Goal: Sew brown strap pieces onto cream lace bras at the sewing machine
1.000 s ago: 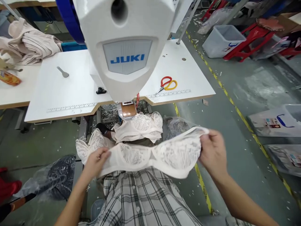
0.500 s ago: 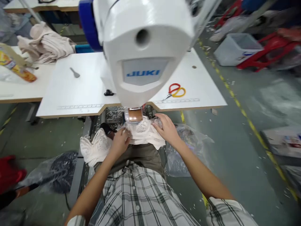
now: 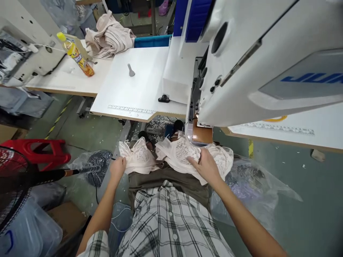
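My left hand (image 3: 118, 170) is closed on the outer edge of a pale pink lace bra piece (image 3: 139, 157), which lies across my lap. My right hand (image 3: 208, 165) pinches a second pale lace bra piece (image 3: 179, 154) between thumb and fingers, just under the sewing machine's copper-coloured plate (image 3: 203, 135). Whether both pieces belong to one bra, I cannot tell. Above my right hand looms the white sewing machine head (image 3: 241, 85), hiding part of the table. Lace also spreads to the right of that hand.
The white table (image 3: 144, 82) carries a grey tool (image 3: 131, 70), a black clip (image 3: 164, 99) and a printed ruler (image 3: 130, 109). Farther left are a drink bottle (image 3: 77, 58) and folded beige fabric (image 3: 115, 37). A red stool (image 3: 50, 153) and transparent plastic bags (image 3: 252, 192) are on the floor.
My view has swung left, so the machine head appears farther right. My left hand has moved left from beside the machine to the left bra piece's outer edge. My right hand now grips lace.
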`<state>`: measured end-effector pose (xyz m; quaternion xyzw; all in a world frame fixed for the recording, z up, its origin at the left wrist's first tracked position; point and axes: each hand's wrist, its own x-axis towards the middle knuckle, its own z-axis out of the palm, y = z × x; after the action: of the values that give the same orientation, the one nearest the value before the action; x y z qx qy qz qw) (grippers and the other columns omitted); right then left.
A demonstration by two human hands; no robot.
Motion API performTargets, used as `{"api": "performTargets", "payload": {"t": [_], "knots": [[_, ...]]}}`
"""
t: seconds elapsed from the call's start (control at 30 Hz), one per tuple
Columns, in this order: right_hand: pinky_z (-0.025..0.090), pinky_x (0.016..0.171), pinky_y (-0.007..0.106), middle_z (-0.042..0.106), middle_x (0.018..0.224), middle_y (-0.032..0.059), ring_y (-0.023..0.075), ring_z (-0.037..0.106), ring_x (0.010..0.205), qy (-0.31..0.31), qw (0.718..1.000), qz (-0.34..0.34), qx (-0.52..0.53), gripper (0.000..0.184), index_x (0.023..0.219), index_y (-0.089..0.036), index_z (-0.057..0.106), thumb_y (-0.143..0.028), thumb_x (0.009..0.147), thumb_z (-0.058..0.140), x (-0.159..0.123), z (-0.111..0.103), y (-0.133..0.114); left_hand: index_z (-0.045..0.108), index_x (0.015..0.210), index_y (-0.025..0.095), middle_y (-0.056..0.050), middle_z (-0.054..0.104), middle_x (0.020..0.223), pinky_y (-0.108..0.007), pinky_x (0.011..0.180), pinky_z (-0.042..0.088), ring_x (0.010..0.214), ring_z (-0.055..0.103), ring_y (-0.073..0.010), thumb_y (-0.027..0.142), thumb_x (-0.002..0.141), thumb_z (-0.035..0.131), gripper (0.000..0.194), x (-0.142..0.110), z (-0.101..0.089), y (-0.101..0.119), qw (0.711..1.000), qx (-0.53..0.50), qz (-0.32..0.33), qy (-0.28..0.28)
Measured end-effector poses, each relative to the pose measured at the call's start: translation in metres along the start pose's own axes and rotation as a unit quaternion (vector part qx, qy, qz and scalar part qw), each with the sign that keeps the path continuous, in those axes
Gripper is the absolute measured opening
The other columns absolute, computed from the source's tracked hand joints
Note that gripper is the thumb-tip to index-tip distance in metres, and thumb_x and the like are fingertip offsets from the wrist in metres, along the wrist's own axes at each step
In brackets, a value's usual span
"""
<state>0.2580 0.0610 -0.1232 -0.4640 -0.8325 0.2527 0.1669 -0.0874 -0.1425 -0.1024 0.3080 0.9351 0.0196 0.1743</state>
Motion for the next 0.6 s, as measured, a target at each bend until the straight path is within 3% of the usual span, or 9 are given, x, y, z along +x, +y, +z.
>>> {"api": "performTargets", "payload": {"t": [0.07,0.13,0.2,0.27,0.3,0.37,0.43,0.53,0.6], "knots": [[0.040,0.100,0.055,0.049,0.134,0.0229,0.0379,0.045,0.127,0.021,0.999,0.006,0.049,0.078,0.139,-0.012,0.037,-0.065,0.084,0.052,0.003,-0.012,-0.018,0.062,0.097,0.014,-0.005,0.065,0.093,-0.035,0.075,0.053,0.081,0.062,-0.0162,0.035,0.095,0.054,0.023,-0.025,-0.009,0.019,1.000,-0.007,0.026,-0.006],[0.037,0.103,0.055,0.052,0.129,0.0207,0.0384,0.044,0.127,-0.010,0.995,-0.029,0.092,0.081,0.136,-0.016,0.042,-0.069,0.077,0.058,0.002,-0.024,-0.045,0.057,0.071,0.016,-0.002,0.058,0.069,-0.030,0.067,0.046,0.068,0.057,-0.0153,0.035,0.098,0.042,0.036,-0.059,-0.021,0.050,0.995,-0.034,0.094,-0.016],[0.042,0.099,0.047,0.062,0.113,0.0151,0.0342,0.053,0.115,-0.166,0.969,-0.111,0.149,0.073,0.125,-0.020,0.055,-0.069,0.071,0.065,0.000,-0.037,-0.075,0.049,0.062,0.019,0.001,0.053,0.061,-0.026,0.061,0.040,0.061,0.052,-0.0137,0.039,0.096,0.041,0.040,-0.091,-0.035,0.081,0.974,-0.078,0.204,-0.051],[0.048,0.085,0.034,0.067,0.094,0.0085,0.0259,0.061,0.095,-0.330,0.903,-0.196,0.191,0.057,0.107,-0.019,0.065,-0.064,0.072,0.067,0.001,-0.053,-0.097,0.044,0.059,0.021,0.002,0.049,0.058,-0.025,0.057,0.037,0.056,0.049,-0.0127,0.041,0.096,0.039,0.042,-0.109,-0.048,0.107,0.940,-0.128,0.306,-0.085],[0.047,0.079,0.029,0.067,0.087,0.0055,0.0212,0.061,0.087,-0.376,0.875,-0.220,0.211,0.047,0.100,-0.019,0.067,-0.060,0.078,0.064,0.004,-0.065,-0.103,0.043,0.058,0.021,0.002,0.047,0.057,-0.026,0.056,0.037,0.055,0.048,-0.0134,0.040,0.095,0.041,0.041,-0.110,-0.052,0.119,0.921,-0.197,0.325,-0.083],[0.045,0.071,0.022,0.065,0.078,0.0016,0.0144,0.059,0.075,-0.402,0.852,-0.229,0.244,0.037,0.090,-0.017,0.067,-0.053,0.085,0.059,0.008,-0.098,-0.106,0.057,0.075,0.022,-0.003,0.062,0.078,-0.029,0.068,0.044,0.075,0.057,-0.0190,0.045,0.089,0.050,0.028,-0.102,-0.055,0.147,0.895,-0.320,0.304,-0.064],[0.042,0.066,0.019,0.062,0.072,-0.0007,0.0109,0.056,0.069,-0.393,0.856,-0.203,0.269,0.034,0.088,-0.016,0.066,-0.048,0.089,0.056,0.006,-0.142,-0.102,0.064,0.099,0.021,-0.008,0.067,0.103,-0.032,0.075,0.047,0.093,0.060,-0.0247,0.050,0.080,0.062,0.035,-0.093,-0.054,0.184,0.855,-0.418,0.264,-0.156],[0.042,0.065,0.017,0.061,0.073,-0.0007,0.0098,0.056,0.070,-0.411,0.841,-0.159,0.313,0.030,0.094,-0.013,0.065,-0.040,0.093,0.052,-0.005,-0.204,-0.090,0.069,0.099,0.017,-0.009,0.070,0.094,-0.029,0.064,0.047,0.081,0.062,-0.0232,0.053,0.074,0.069,0.043,-0.099,-0.047,0.235,0.743,-0.487,0.187,-0.419],[0.045,0.068,0.017,0.064,0.081,0.0018,0.0113,0.059,0.076,-0.464,0.802,-0.171,0.335,0.028,0.099,-0.012,0.064,-0.035,0.094,0.048,-0.006,-0.230,-0.072,0.069,0.095,0.018,-0.006,0.070,0.085,-0.026,0.061,0.046,0.071,0.060,-0.0185,0.056,0.075,0.068,0.043,-0.107,-0.041,0.256,0.710,-0.508,0.174,-0.455]]}}
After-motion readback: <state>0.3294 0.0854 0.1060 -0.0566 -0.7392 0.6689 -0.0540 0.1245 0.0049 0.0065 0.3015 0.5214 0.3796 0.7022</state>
